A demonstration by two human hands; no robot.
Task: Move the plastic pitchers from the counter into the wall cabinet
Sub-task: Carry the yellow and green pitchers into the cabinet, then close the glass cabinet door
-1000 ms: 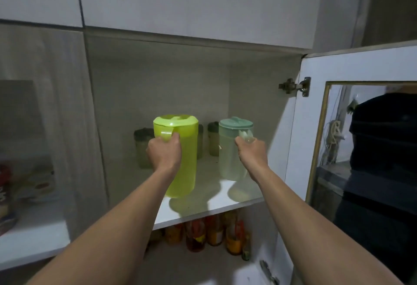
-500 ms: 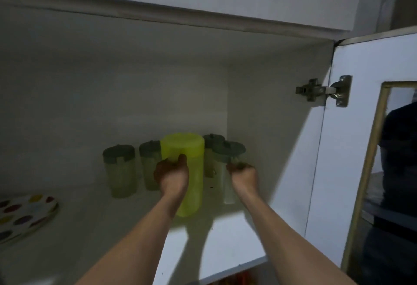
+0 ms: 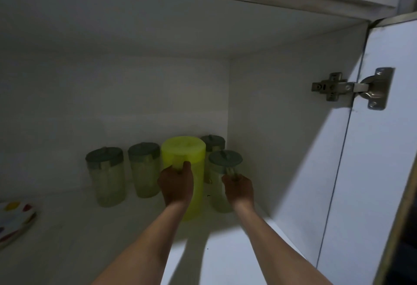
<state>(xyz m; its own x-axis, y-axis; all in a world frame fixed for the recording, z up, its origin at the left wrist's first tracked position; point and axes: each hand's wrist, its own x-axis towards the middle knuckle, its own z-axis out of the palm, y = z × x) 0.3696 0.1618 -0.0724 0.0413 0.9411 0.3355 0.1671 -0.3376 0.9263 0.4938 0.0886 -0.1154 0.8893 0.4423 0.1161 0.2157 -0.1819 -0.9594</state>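
Both arms reach deep into the open wall cabinet. My left hand (image 3: 176, 185) grips the handle of a tall lime-yellow pitcher (image 3: 196, 173) that stands upright on the white shelf (image 3: 237, 250). To its right, my right hand (image 3: 238, 188) holds the handle of a smaller clear pitcher with a teal lid (image 3: 222, 162), also resting on the shelf. Three more teal-lidded clear pitchers line the back: one at far left (image 3: 106, 178), another beside it (image 3: 144, 169), and a third (image 3: 213, 143) behind the held ones.
The cabinet's right wall (image 3: 282, 138) stands close to the right hand. The open door (image 3: 381, 171) with its metal hinge (image 3: 352, 87) hangs at right. A plate with coloured spots (image 3: 13, 219) lies at the shelf's left edge.
Both pitchers went from the shelf's front edge deep into the cabinet, close to the back row. My view moved closer and upward; the lower shelf with bottles is out of sight.
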